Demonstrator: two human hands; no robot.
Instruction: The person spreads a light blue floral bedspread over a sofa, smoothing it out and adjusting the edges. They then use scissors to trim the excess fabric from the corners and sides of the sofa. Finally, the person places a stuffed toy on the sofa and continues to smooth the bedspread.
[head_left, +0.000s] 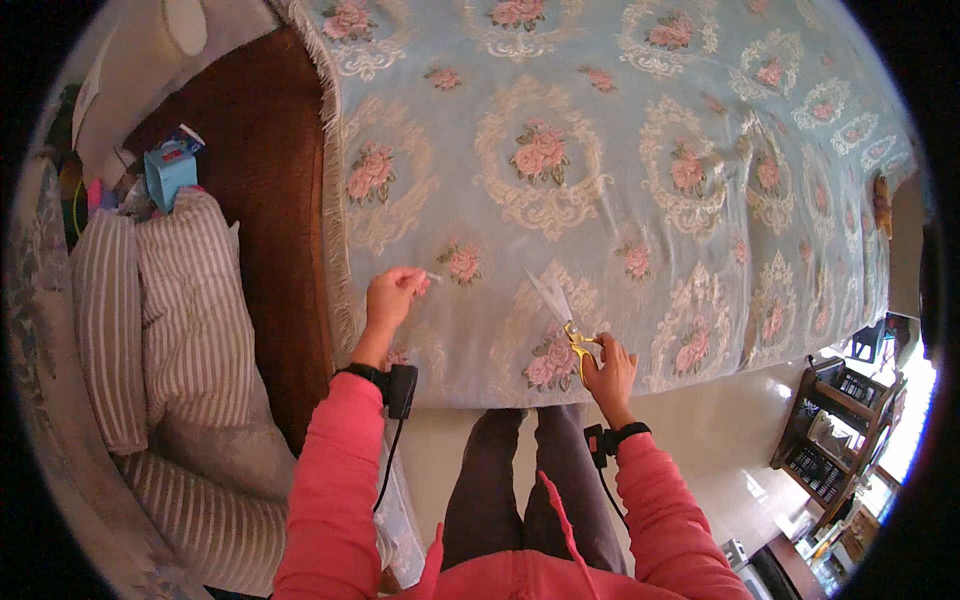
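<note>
Yellow handles mark the scissors (572,332), which my right hand (611,375) grips at the loops, their slim, tapering blades pointing away over the near part of the cloth (620,215), touching it or not I cannot tell. My left hand (397,292) is closed in a fingertip pinch on a small pale piece (434,277), too tiny to identify; I'd judge a light pinch best, with the points well clear of those fingers and the weave. Pale blue, gently rumpled fabric carries pink roses inside scrolled cream ovals, fringed along its left edge.
</note>
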